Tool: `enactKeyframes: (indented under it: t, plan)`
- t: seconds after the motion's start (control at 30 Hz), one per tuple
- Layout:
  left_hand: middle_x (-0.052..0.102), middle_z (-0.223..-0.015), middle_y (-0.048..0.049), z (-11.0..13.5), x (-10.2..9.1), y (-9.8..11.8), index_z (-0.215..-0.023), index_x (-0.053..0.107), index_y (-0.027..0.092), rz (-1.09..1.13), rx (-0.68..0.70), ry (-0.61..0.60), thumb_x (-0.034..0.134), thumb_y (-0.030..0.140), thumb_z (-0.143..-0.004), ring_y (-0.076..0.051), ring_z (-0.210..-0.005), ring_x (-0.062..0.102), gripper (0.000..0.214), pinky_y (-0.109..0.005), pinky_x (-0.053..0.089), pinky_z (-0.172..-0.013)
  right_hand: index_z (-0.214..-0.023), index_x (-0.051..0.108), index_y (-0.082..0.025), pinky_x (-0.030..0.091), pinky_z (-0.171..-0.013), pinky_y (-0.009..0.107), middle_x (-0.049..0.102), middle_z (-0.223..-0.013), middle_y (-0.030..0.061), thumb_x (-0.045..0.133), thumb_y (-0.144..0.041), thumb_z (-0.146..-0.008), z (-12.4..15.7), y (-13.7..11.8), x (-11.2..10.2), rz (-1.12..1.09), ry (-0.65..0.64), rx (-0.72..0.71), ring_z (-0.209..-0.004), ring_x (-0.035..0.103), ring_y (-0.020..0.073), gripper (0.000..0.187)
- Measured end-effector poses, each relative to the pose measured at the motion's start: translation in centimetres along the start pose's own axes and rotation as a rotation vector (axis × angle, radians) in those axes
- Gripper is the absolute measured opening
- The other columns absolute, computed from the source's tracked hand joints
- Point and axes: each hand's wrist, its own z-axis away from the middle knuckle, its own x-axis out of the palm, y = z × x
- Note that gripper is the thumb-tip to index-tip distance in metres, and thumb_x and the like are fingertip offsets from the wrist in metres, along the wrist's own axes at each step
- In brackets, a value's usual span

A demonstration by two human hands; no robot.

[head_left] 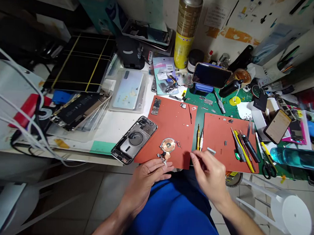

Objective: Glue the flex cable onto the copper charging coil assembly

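Observation:
A round copper charging coil with a flex cable lies at the front of the left red mat. At the mat's front edge, my left hand has the cable's lower end between thumb and fingers. My right hand is curled in a pinch over the gap between the mats; anything in its fingertips is too small to make out. Just beyond it lie a gold screwdriver and a silver screwdriver. An opened phone housing rests tilted at the left, overlapping the mat.
A small circuit board sits on the left mat's far corner. Tweezers and pens lie on the right mat, with scissors beside it. Behind stand a propped phone and a spray can. White cables hang at left.

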Motion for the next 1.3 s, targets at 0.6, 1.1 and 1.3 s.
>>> enactKeyframes:
  t: [0.6, 1.1, 1.3]
  plan:
    - [0.081, -0.120, -0.0200, 0.0, -0.1, -0.4, -0.109, 0.079, 0.011, 0.087, 0.008, -0.020, 0.096, 0.040, -0.071, -0.036, -0.114, 0.078, 0.050, -0.039, 0.066, -0.089, -0.110, 0.081, -0.016, 0.047, -0.071, 0.033, 0.072, -0.098, 0.0111, 0.055, -0.018, -0.102, -10.5, 1.7, 3.2, 0.310, -0.112, 0.019, -0.082, 0.069, 0.0225, 0.027]
    - [0.081, -0.121, -0.0178, -0.2, -0.4, -0.6, -0.111, 0.078, 0.013, 0.109, 0.011, -0.065, 0.093, 0.037, -0.078, -0.035, -0.116, 0.077, 0.043, -0.039, 0.065, -0.093, -0.105, 0.081, -0.016, 0.042, -0.068, 0.032, 0.073, -0.096, 0.0102, 0.056, -0.018, -0.100, -10.4, 2.7, 3.0, 0.325, -0.090, 0.031, -0.078, 0.067, 0.0204, 0.025]
    - [0.082, -0.118, -0.0169, -0.1, -0.2, -0.9, -0.106, 0.077, 0.013, 0.148, 0.037, -0.072, 0.093, 0.034, -0.078, -0.034, -0.112, 0.079, 0.038, -0.040, 0.066, -0.091, -0.100, 0.077, -0.015, 0.037, -0.067, 0.032, 0.072, -0.096, 0.0104, 0.053, -0.014, -0.097, -10.6, 2.8, 3.2, 0.370, -0.121, 0.035, -0.075, 0.062, 0.0194, 0.024]
